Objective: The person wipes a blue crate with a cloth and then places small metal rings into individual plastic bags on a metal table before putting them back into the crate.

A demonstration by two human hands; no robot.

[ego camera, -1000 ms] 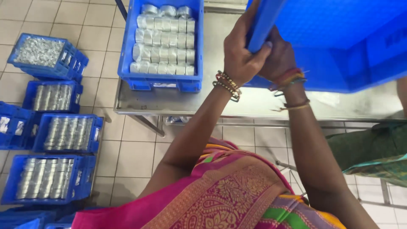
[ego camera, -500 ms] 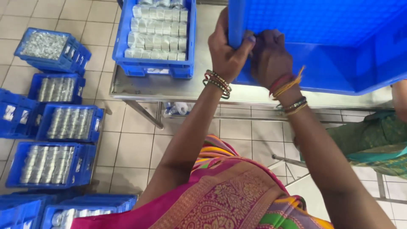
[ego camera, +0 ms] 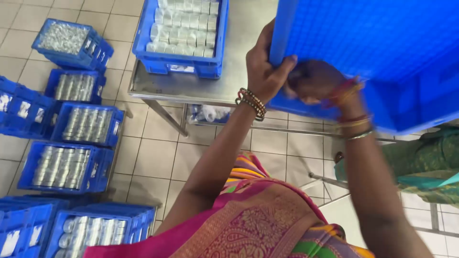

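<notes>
Head view: your left hand (ego camera: 265, 71) and right hand (ego camera: 311, 81) clamp the empty blue crate's (ego camera: 373, 57) near-left corner, crate tipped up over the steel table (ego camera: 239, 71). Mid-lift, I'd say. Next move needs a firm grip, clearing the full crate (ego camera: 181, 33) on the left.

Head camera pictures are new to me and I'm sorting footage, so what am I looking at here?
The camera sits on a person's head and looks down past their chest. Both bare hands grip the near corner of a big empty blue crate: the left hand on its edge, the right hand just beside it. The crate is tilted above a steel table. On that table stands a blue crate of silver cans. More such floor crates sit on the tiled floor at left.
</notes>
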